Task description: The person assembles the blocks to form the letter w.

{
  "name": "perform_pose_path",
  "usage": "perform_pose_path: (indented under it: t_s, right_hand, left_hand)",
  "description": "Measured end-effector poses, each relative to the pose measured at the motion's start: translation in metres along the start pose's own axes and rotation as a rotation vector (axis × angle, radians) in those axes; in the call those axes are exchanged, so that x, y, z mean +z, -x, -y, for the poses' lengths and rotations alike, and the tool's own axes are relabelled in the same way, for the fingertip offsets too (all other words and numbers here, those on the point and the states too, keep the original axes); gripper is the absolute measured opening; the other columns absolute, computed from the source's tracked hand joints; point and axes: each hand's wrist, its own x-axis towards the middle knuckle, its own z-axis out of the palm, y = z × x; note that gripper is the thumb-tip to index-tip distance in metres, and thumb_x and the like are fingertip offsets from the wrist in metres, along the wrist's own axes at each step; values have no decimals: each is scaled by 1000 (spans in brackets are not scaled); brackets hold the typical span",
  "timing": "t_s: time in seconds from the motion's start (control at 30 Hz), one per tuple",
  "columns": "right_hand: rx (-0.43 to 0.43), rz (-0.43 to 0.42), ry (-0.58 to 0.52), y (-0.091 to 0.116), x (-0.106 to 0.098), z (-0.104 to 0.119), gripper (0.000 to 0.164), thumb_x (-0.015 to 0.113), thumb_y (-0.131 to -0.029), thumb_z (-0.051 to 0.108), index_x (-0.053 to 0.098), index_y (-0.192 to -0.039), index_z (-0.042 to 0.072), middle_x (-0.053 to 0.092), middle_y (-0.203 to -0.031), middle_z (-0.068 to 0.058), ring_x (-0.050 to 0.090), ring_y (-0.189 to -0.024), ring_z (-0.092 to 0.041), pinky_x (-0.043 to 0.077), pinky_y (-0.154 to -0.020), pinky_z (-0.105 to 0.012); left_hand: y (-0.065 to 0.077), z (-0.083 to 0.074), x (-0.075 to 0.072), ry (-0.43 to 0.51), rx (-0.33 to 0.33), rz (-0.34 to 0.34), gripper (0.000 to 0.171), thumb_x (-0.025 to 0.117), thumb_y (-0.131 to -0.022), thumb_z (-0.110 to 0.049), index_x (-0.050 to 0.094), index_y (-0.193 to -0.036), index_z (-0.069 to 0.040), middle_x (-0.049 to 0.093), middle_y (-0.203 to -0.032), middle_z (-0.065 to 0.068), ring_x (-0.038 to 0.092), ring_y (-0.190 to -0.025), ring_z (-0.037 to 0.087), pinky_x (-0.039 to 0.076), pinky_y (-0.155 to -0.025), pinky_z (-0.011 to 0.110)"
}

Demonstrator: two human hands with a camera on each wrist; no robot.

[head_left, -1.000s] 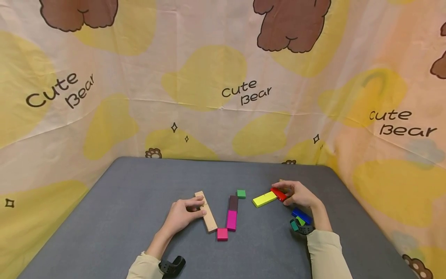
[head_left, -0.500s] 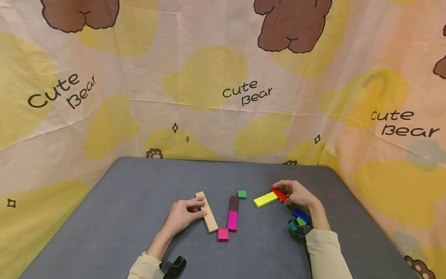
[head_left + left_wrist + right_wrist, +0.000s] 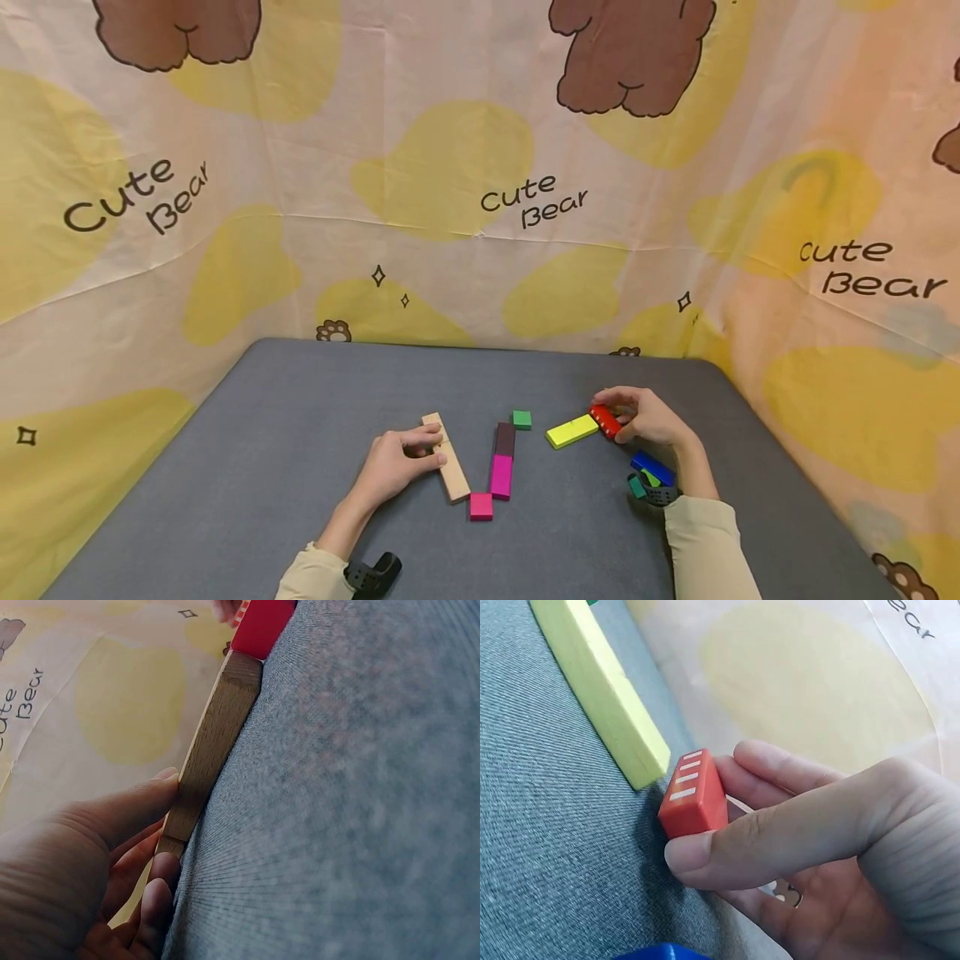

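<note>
My left hand pinches a plain wooden block lying in line with another at its far end. In the left wrist view, the thumb meets that wooden block near the joint and the other fingertips curl at the far piece. Between thumb and fingers, my right hand pinches a small red block with white stripes along one face. In the right wrist view, the red block is tilted, close to the end of a long yellow block.
A pink-red block joins the wooden pieces to a magenta block, followed by a dark brown block and a green block. Blue and light green blocks lie by the right wrist on the grey table.
My right hand has shifted slightly right and turned the red block, so its white-striped face now shows clearly. The left hand stays at the wooden blocks.
</note>
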Motion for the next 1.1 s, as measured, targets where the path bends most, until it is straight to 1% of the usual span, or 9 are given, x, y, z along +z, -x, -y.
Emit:
perform_pose_path:
  t_s: [0.1,0.37,0.47,0.6,0.7,0.8,0.93,1.03,1.1]
  right_hand:
    - [1,-2,-25,1,-1,-2,68,73,-66,-22,59,-130,-3,59,-129,-18,51,-117,-38,50,-88,-37]
    - [-3,4,-57,2,-2,0,67,72,-66,-21,58,-130,-7,57,-129,-22,51,-117,-40,48,-92,-45]
    - [3,-3,-57,3,-2,2,67,73,-66,-21,57,-130,-7,58,-129,-23,52,-117,-41,48,-92,-44]
    - [33,-38,-40,4,-1,8,68,73,-66,-22,58,-130,-6,59,-127,-21,53,-116,-41,49,-90,-43]
    - [43,-70,-17,3,-1,15,69,73,-65,-21,59,-130,-3,60,-127,-19,54,-115,-41,49,-89,-44]
    - [28,-77,-3,-1,2,24,69,74,-65,-19,60,-130,1,60,-127,-17,54,-115,-41,49,-89,-46]
    - [1,-54,-8,-10,11,37,69,74,-65,-19,63,-128,7,60,-127,-14,53,-116,-39,49,-89,-46]
    - [-22,-18,-17,-15,21,45,68,74,-66,-18,63,-128,9,60,-127,-12,54,-115,-37,49,-89,-45]
    - [-50,11,-11,-17,29,48,68,75,-67,-17,62,-129,7,60,-127,-11,54,-116,-36,49,-90,-45]
  left_hand:
    - [0,0,1,0,2,1,36,85,-78,-24,77,-111,-10,67,-123,-2,65,-99,13,50,-77,27]
    - [0,0,2,2,2,2,36,85,-78,-24,77,-111,-11,67,-123,-3,65,-100,13,49,-77,27]
    - [0,0,2,-1,2,2,36,85,-78,-24,77,-111,-11,67,-123,-3,65,-99,13,50,-76,27]
    - [0,0,2,-6,-4,5,36,85,-78,-24,77,-111,-11,67,-122,-3,65,-99,13,50,-76,27]
    - [0,0,2,-5,-8,6,36,85,-78,-24,77,-111,-11,67,-123,-3,65,-99,13,49,-76,27]
    - [0,1,2,-1,-7,3,37,85,-78,-24,77,-112,-12,67,-123,-3,66,-97,12,49,-76,27]
    - [0,2,2,2,-7,-1,37,85,-78,-25,77,-112,-12,67,-123,-3,66,-95,12,49,-75,27]
    - [0,2,1,3,4,-1,37,85,-78,-25,77,-112,-12,67,-123,-2,66,-98,13,50,-76,27]
    - [-1,2,0,4,13,-1,37,85,-79,-25,77,-113,-12,66,-123,-2,66,-99,14,51,-76,28]
